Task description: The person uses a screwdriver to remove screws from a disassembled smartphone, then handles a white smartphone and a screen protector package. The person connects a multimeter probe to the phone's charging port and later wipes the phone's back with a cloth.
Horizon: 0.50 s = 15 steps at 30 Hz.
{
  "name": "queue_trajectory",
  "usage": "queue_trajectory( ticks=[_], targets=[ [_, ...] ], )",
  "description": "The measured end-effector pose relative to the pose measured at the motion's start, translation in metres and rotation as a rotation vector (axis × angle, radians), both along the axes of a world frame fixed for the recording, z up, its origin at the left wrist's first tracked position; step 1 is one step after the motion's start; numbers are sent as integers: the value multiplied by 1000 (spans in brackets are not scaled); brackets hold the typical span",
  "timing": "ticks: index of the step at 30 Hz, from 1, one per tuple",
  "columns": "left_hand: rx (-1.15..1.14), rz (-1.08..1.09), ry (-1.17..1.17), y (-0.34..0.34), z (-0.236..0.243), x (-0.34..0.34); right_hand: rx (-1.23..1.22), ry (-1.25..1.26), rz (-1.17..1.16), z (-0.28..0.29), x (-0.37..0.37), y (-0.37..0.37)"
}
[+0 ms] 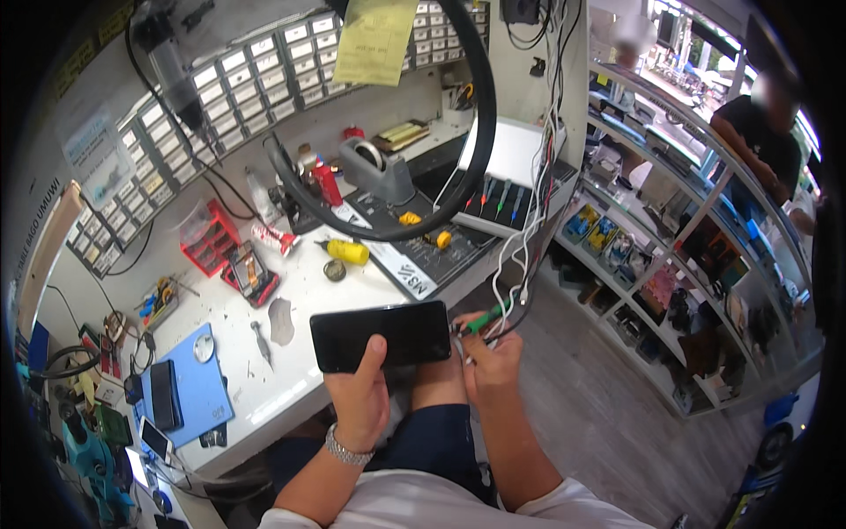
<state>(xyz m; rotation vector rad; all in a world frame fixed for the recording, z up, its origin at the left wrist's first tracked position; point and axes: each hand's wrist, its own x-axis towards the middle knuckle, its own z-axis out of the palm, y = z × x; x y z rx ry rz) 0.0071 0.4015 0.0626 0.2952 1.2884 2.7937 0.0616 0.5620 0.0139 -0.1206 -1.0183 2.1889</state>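
In my left hand (364, 392) is a black smartphone (381, 338), lying sideways with its dark, blank screen facing me and my thumb across its lower front edge. My right hand (492, 357) is closed around a slim green rod-like tool (490, 317) at the phone's right end. Its dark tip points at that short edge; whether the two touch I cannot tell. White cables (502, 264) hang down just behind my right hand. A metal-band watch (347, 448) circles my left wrist.
The white workbench (291, 370) holds a blue mat (198, 388), a yellow bottle (345, 251), a red drawer box (209, 238), a tape dispenser (377, 172) and a white screwdriver case (509, 167). A black ring (485, 115) hangs above. Glass shelves (652, 256) stand right; people are beyond.
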Motion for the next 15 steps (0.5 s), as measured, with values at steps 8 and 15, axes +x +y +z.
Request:
queue_trajectory(
  ticks=[8,15],
  targets=[
    [11,-67,-62,-11,-6,15,-130,-193,-13,15,11,-8],
    [25,-154,-45,-11,-6,11,3,-131,113,5,14,19]
  ],
)
